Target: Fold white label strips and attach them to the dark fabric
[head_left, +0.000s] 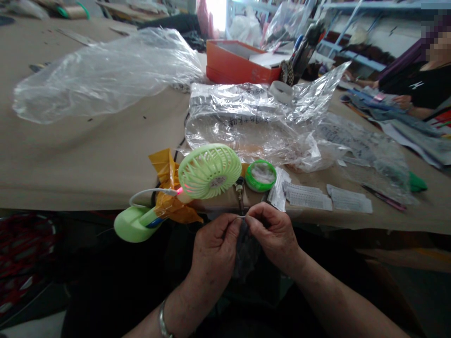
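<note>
My left hand and my right hand meet just in front of the table's edge, each closed in a pinch. Between their fingertips runs a short, thin white piece, too small to name. Right behind it, a slim metal tool stands at the table edge. Below the fingers hangs something greyish and see-through, blurred and dark. A green round tub with whitish contents sits just beyond my right hand. To its right lie white printed label strips in stacks.
A light-green fan with a white cable is fixed by brown tape at the table edge. Clear plastic bags spread over the table. Behind are an orange box and a tape roll. Another person sits at right.
</note>
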{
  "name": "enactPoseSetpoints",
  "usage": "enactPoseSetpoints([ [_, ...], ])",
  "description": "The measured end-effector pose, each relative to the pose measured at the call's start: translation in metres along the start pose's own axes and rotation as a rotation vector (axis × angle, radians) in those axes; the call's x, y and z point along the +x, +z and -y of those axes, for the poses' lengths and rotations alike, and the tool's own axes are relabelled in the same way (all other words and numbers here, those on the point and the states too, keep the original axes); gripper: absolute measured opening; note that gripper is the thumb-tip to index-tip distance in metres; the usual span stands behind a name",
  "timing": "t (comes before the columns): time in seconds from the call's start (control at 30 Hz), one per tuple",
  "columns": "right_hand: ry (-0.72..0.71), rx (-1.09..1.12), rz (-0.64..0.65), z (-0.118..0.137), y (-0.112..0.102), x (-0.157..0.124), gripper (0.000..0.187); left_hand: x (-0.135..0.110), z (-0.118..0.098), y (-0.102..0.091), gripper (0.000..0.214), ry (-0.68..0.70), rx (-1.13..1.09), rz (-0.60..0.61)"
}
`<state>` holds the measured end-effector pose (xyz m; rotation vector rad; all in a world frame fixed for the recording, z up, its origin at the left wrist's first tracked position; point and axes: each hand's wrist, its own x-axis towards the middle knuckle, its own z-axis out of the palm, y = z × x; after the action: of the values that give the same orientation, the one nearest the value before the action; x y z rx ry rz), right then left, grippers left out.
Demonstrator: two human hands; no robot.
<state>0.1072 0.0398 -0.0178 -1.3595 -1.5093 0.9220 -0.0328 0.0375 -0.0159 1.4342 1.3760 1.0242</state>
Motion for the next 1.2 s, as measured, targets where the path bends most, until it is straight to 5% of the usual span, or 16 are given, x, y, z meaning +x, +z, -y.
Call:
enactPoseSetpoints([
  [0.3,0.000,0.026,0.071,0.004,-0.012,-0.018,0.010,-0.010,-0.006,-0.005,0.016,-0.062,-0.101,0.054],
  [0.4,-0.124,-0.106,0.076,0.012,-0.028,-0.021,0.007,-0.015,0.000,-0.006,0.015,-0.138,-0.123,0.061],
  [0.57,-0.524,-0.533,-0.069,0.025,-0.054,0.014,0.013,-0.012,0.021,-0.002,0.015,-0.202,-0.110,0.047],
  [0.77,-0.547,-0.854,-0.067,0.019,-0.061,0.051,0.018,-0.013,0.035,0.000,0.022,-0.253,-0.030,0.078],
  [0.93,-0.603,-0.590,-0.206,0.002,-0.074,0.031,0.004,-0.015,0.034,0.003,0.016,-0.303,0.007,0.101],
  [1.03,-0.575,-0.643,-0.206,-0.013,-0.080,0.011,0.003,-0.018,0.036,0.008,0.015,-0.293,0.012,0.138],
  [1.2,-0.629,-0.832,-0.146,-0.035,-0.077,-0.006,0.029,-0.026,0.043,0.023,0.020,-0.267,-0.039,0.240],
])
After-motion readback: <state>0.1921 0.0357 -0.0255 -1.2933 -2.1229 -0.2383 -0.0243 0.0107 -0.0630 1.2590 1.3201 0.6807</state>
